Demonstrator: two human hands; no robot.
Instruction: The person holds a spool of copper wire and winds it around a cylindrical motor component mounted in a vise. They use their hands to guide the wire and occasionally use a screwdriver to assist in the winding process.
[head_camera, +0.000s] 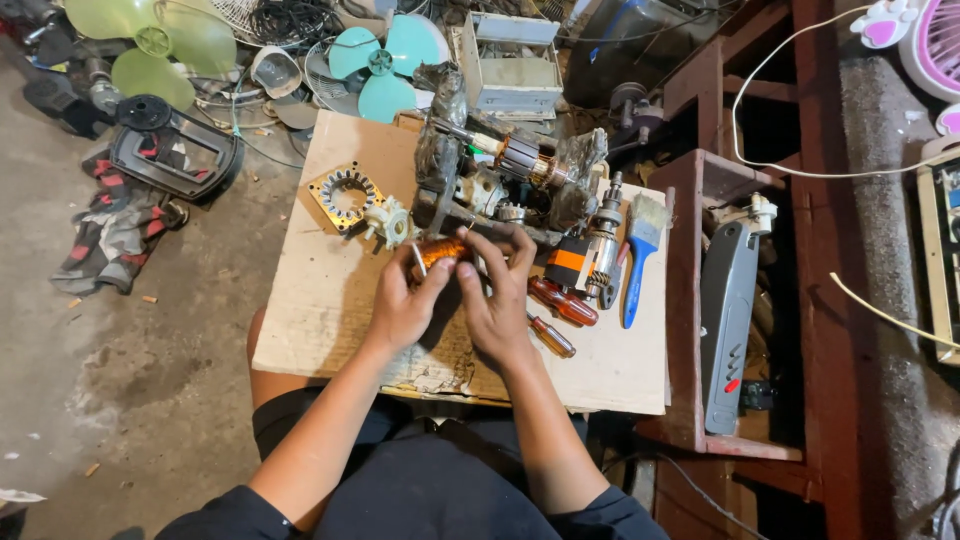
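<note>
Dark-clothed knees and both forearms fill the near edge of the view, reaching forward over a cardboard-covered surface (330, 330). Left hand (405, 308) and right hand (497, 305) meet at the middle of that surface around a copper coil (441, 250). The fingers of both hands are narrowed onto the coil, pinching it from either side, apparently so that it is steadied between them while being worked on. The coil sits just clear of the cardboard, directly in front of a greasy motor assembly (500, 175). Its long axis runs roughly left to right, tilted slightly up toward the right; a thin pale piece shows at its left end, too small to identify.

Just right of the right hand lie two red-handled screwdrivers (560, 305), and further right a blue-handled paintbrush (638, 255), its bristles away from the person. A square yellow stator plate (345, 197) and a white plastic gear (390, 222) rest left of the coil. Green fan blades (385, 62) lie on the floor beyond.
</note>
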